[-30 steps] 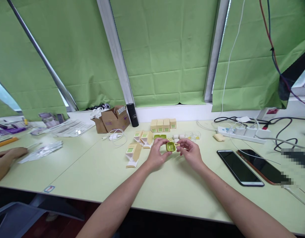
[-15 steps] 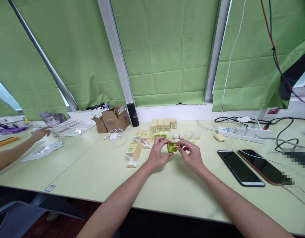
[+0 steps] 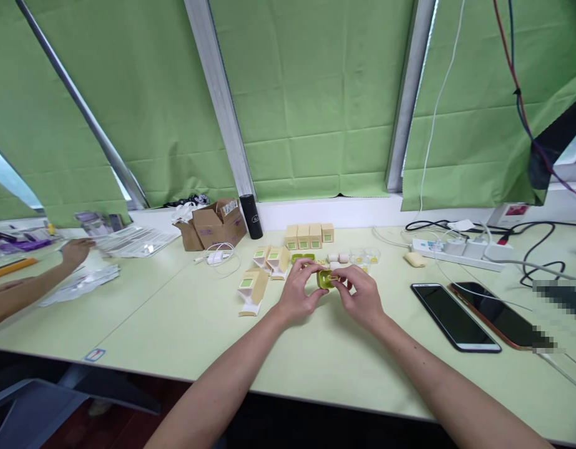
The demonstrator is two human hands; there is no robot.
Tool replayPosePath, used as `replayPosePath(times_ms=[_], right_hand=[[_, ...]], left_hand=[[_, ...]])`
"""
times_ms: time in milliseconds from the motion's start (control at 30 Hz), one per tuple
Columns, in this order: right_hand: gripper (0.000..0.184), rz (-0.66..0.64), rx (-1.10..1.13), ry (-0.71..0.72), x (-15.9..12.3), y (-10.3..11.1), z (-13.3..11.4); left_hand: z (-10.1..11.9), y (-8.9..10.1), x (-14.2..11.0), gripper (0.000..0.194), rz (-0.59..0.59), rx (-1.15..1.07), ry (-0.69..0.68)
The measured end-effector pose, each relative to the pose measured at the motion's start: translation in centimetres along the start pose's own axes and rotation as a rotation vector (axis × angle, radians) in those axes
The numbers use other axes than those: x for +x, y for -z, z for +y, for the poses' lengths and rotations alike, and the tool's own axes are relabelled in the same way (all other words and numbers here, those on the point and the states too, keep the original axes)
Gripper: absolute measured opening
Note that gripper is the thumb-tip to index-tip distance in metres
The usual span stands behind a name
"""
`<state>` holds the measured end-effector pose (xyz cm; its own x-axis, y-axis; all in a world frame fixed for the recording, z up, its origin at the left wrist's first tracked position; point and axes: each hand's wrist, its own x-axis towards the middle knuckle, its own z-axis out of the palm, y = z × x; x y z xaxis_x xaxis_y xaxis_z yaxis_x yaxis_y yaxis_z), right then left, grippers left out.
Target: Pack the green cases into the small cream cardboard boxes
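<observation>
Above the table, my left hand (image 3: 299, 292) grips a small olive-green open case (image 3: 324, 280) between thumb and fingers, its hollow side towards me. My right hand (image 3: 361, 294) is pinched at the case's right side on a small pale stick-like piece (image 3: 335, 278), whose kind I cannot make out. Just behind my hands lies another green case (image 3: 302, 257). Small white and pinkish cylinders (image 3: 337, 257) and several clear round containers (image 3: 364, 255) are beside it. Opened small cartons with green labels (image 3: 253, 289) lie left of my left hand.
Closed small cartons (image 3: 309, 236) stand in a row at the back. A brown cardboard box (image 3: 217, 226), a black bottle (image 3: 251, 216) and a white charger (image 3: 218, 256) are to the left. Two phones (image 3: 455, 317) and a power strip (image 3: 460, 252) lie right. Another person's hand (image 3: 77, 251) is far left.
My right fingers have moved slightly left, further over the green case with the pale piece. The other person's hand at far left has drawn back a little to the left.
</observation>
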<state>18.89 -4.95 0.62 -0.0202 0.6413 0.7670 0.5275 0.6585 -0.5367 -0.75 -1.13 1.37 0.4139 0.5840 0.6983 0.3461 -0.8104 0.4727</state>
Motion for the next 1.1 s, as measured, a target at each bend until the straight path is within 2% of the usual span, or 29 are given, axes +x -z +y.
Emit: replayPosePath(times_ms=[200, 400, 1100], right_hand=[[0.018, -0.03, -0.168, 0.153, -0.09, 0.04, 0.23], [0.018, 0.023, -0.301, 0.248, -0.16, -0.1, 0.28], [0.02, 0.048, -0.413, 0.377, -0.03, -0.04, 0.26]], left_hand=[[-0.07, -0.05, -0.08, 0.05, -0.007, 0.038, -0.054], [-0.25, -0.15, -0.11, 0.052, -0.005, 0.059, -0.119], [0.05, -0.09, -0.06, 0.053, -0.005, 0.052, -0.183]])
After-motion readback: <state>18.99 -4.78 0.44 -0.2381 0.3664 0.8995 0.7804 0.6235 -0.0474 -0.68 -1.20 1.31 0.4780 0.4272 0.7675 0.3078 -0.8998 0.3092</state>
